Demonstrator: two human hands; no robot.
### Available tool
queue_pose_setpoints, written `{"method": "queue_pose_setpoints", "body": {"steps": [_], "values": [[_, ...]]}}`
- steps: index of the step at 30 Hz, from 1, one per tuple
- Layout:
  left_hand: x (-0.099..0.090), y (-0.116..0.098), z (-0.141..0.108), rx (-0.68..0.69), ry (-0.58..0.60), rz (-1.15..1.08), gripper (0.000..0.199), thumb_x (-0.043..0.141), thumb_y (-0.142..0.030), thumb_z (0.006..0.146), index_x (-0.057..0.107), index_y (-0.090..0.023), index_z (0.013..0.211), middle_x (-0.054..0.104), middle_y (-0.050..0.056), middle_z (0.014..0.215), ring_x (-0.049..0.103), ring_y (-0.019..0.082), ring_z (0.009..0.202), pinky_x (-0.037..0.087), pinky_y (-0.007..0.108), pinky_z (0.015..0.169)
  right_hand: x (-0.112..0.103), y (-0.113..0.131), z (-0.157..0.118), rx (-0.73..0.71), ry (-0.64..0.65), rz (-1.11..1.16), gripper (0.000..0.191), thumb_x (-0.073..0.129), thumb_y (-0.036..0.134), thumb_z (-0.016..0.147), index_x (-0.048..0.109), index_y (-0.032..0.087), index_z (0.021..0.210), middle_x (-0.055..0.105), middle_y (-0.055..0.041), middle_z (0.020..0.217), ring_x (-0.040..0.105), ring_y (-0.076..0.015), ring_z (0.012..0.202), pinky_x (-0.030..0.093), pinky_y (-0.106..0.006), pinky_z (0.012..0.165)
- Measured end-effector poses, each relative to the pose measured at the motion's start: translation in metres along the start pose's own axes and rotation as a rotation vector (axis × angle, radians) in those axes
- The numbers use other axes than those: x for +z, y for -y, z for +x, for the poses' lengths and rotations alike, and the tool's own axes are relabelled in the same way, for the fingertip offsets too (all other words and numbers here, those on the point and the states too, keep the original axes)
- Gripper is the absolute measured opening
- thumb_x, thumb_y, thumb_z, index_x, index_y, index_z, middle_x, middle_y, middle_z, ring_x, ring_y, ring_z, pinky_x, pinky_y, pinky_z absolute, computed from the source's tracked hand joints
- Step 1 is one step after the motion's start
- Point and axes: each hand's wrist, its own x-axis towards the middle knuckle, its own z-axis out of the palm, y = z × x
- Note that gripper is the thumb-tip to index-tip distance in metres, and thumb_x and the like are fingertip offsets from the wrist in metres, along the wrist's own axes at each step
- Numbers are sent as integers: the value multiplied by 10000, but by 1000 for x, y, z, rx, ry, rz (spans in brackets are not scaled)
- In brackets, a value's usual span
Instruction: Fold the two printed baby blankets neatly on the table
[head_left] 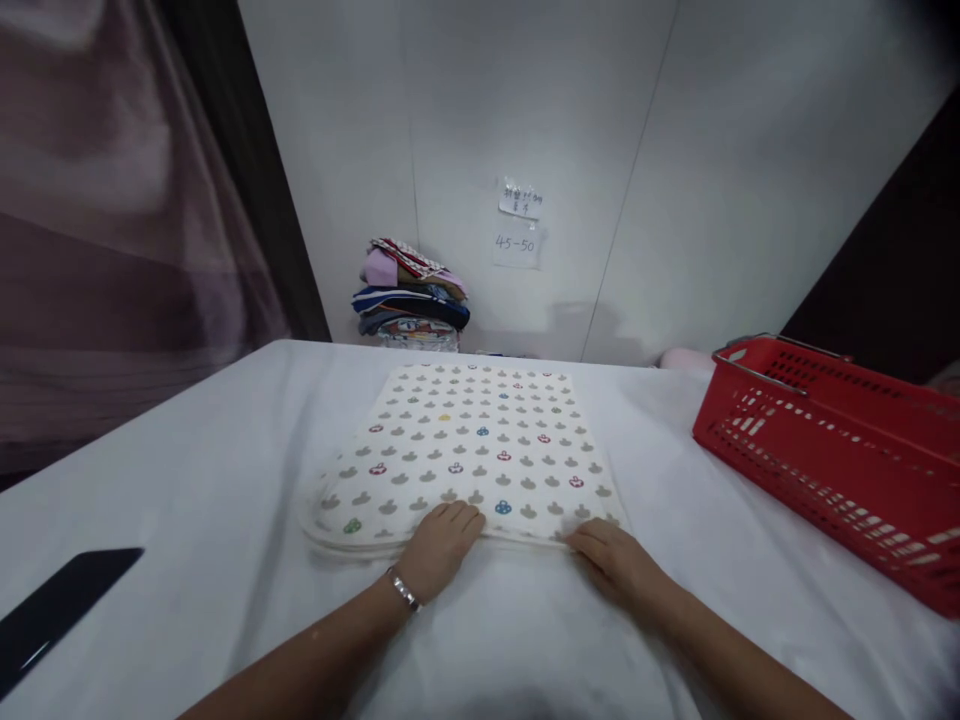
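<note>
A white cloth (480,440) with grey, red, blue and green printed motifs lies folded in layers on the white-covered table (225,480). My left hand (442,545), with a silver bracelet at the wrist, grips the middle of its near edge, fingers on top and curled. Close to the near right corner, my right hand (611,560) pinches the same edge; its thumb is hidden. The cloth's left side is rounded at the near corner and its far edge lies flat.
At the right stands a red plastic basket (832,460) with a metal handle. A dark flat object (67,605) lies at the left. Beyond the far edge is a stack of folded fabrics (412,295), against a wall with paper labels (517,243). A pinkish curtain (97,230) hangs left.
</note>
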Motion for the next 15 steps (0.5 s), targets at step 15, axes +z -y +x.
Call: {"method": "queue_pose_setpoints", "body": {"steps": [15], "values": [[-19,43,-24,91,-84,-10,228,404,-78,859,602,-182,907,639,28,882,568,147,803,491,303,746,-15,-12,0,126,27,59,208,454,162,887,638,259,905,645,-17,789,604,-161,708,486,-277,612]]}}
